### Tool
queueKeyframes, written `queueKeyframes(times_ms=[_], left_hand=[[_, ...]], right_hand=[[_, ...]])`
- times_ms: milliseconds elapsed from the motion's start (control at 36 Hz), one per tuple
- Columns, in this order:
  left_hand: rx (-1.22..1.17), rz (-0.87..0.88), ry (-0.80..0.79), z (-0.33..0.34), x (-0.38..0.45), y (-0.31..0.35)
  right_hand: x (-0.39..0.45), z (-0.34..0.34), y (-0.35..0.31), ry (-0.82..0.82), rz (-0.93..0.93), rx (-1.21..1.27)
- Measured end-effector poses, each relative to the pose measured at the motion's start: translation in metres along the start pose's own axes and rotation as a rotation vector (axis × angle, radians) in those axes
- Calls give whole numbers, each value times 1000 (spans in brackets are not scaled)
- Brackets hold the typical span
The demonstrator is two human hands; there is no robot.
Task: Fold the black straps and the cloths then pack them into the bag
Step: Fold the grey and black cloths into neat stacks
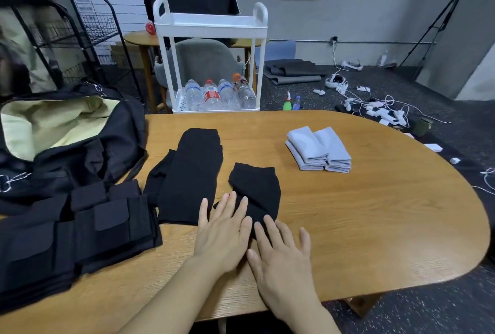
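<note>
A small black cloth (257, 189) lies partly folded on the wooden table (375, 213). My left hand (223, 232) and my right hand (281, 256) lie flat side by side, fingers straight, pressing its near end. A longer black cloth (192, 175) lies flat just left of it. Folded black straps (80, 226) are piled at the table's left front. The black bag (67, 135) stands open at the far left, showing its pale lining. Folded light grey cloths (318, 148) sit in two stacks on the right side of the table.
Behind the table stands a white cart (211, 25) with several water bottles on its lower shelf. A person in black sits behind it. A black wire rack (80, 25) is at the back left. Cables and white devices (375, 108) litter the floor at the right.
</note>
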State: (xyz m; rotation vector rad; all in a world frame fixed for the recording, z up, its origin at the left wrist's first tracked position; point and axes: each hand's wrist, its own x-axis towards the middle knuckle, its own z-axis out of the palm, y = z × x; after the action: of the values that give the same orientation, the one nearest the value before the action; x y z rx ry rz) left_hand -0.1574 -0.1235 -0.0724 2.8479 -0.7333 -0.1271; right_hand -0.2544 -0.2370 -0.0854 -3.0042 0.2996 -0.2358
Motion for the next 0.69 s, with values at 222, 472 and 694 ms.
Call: queueKeyframes(times_ms=[222, 472, 694], left_hand=[[-37, 146, -51, -4, 0, -16], [10, 266, -62, -10, 14, -28], [-72, 153, 77, -20, 13, 3]], right_hand=[[-6, 3, -10, 210, -52, -9], [3, -9, -5, 307, -103, 152], [63, -19, 39, 258, 35, 194]])
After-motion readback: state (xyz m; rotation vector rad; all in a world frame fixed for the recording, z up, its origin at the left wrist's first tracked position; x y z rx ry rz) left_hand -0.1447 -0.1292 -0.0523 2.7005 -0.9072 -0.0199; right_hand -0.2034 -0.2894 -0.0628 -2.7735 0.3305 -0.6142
